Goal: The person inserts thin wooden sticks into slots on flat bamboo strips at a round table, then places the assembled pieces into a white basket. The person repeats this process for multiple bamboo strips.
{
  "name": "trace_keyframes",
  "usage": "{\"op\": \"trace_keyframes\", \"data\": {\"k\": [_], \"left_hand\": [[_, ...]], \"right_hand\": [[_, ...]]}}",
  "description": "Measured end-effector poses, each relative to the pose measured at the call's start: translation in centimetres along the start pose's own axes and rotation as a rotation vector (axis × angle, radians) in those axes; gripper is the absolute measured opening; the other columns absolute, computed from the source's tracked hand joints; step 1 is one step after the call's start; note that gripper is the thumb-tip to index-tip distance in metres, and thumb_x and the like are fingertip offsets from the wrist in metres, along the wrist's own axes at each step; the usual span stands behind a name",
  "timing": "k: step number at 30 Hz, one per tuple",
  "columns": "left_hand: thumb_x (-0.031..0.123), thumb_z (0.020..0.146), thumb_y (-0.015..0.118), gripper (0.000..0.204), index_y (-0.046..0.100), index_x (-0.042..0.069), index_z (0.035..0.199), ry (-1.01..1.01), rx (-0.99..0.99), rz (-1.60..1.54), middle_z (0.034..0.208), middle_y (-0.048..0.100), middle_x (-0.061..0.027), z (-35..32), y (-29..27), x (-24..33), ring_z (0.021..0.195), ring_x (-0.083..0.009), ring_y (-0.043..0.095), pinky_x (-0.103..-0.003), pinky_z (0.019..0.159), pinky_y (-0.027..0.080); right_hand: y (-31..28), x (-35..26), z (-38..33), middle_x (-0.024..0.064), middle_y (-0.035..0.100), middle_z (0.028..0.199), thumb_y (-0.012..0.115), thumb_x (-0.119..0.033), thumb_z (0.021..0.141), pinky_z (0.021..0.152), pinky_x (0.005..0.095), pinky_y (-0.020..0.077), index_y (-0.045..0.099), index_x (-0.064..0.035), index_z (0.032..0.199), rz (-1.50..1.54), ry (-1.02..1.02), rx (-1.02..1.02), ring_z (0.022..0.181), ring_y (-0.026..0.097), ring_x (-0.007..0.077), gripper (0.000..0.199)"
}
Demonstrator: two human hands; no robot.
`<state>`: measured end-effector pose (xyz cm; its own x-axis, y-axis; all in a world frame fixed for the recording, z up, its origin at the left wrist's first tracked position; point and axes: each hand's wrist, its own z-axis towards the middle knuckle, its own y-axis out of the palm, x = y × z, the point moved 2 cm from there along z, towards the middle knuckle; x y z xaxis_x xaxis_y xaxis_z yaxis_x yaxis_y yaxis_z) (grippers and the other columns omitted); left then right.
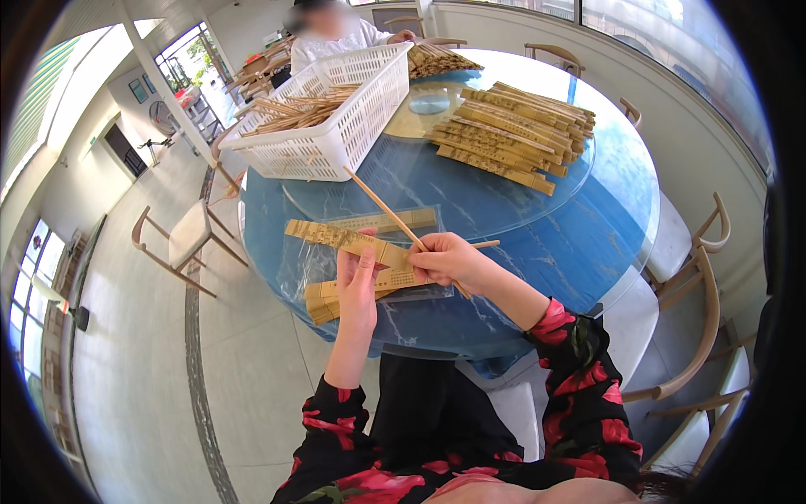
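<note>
Bright room, pale tiled floor (252,361), round bench (579,227) covered in marbled blue. Landmark: white slatted plastic basket (369,118) near the bench's left edge, light wooden sticks (294,113) heaped inside. Our hands work on the basket's near side. Left hand (359,281): closed on a flat tan printed strip (315,233), seemingly paper. Right hand (449,260): pinching a long, thin light-brown wooden stick (374,197) at the strip's right end; stick slants up-left toward the basket. We can't tell whether stick is inside strip. Also basket-near side, below our hands: more tan strips (323,304) on a clear plastic sheet (294,267). Right of basket: big layered stack of tan printed strips (512,134). Beyond basket: co-worker in white (315,55). Left of basket, on the floor: wooden chair with pale seat (189,235).
</note>
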<state>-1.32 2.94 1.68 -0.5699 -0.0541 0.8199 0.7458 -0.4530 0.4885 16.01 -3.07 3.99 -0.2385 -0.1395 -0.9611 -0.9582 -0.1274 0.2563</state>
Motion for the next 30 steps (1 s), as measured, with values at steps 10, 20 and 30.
{"op": "trace_keyframes", "data": {"k": [10, 20, 30], "left_hand": [[0.011, 0.103, 0.055, 0.012, 0.055, 0.004, 0.112, 0.039, -0.062, 0.188, 0.085, 0.054, 0.0006, -1.9, 0.6, -2.1, 0.069, -0.0055, 0.047, -0.02, 0.061, 0.038], [0.005, 0.099, 0.061, 0.016, 0.055, 0.002, 0.113, 0.028, -0.125, 0.218, 0.087, 0.055, -0.0008, -2.4, 0.3, -2.2, 0.067, -0.0051, 0.049, -0.019, 0.059, 0.039], [0.009, 0.095, 0.066, 0.029, 0.055, 0.001, 0.12, -0.074, -0.263, 0.099, 0.086, 0.062, -0.006, -2.8, 0.1, -2.0, 0.073, -0.0137, 0.059, -0.025, 0.064, 0.048]], "right_hand": [[0.2, 0.3, -0.4, 0.002, 0.061, 0.071, 0.063, -0.013, 0.093, 0.044, 0.0208, 0.0255, 0.061, -0.0042, 0.088, -0.096, 0.052, -0.098, 0.049, 0.039, 0.0023, 0.011], [0.1, 0.8, -0.4, -0.0002, 0.057, 0.071, 0.061, -0.017, 0.094, 0.044, 0.0204, 0.0242, 0.061, -0.0041, 0.094, -0.055, 0.089, -0.1, 0.05, 0.038, 0.0019, 0.013], [-0.9, 0.7, -0.3, -0.0001, 0.054, 0.073, 0.062, -0.016, 0.098, 0.044, 0.0196, 0.0211, 0.059, -0.0025, 0.102, 0.045, 0.145, -0.24, 0.051, 0.035, 0.0017, 0.014]]}}
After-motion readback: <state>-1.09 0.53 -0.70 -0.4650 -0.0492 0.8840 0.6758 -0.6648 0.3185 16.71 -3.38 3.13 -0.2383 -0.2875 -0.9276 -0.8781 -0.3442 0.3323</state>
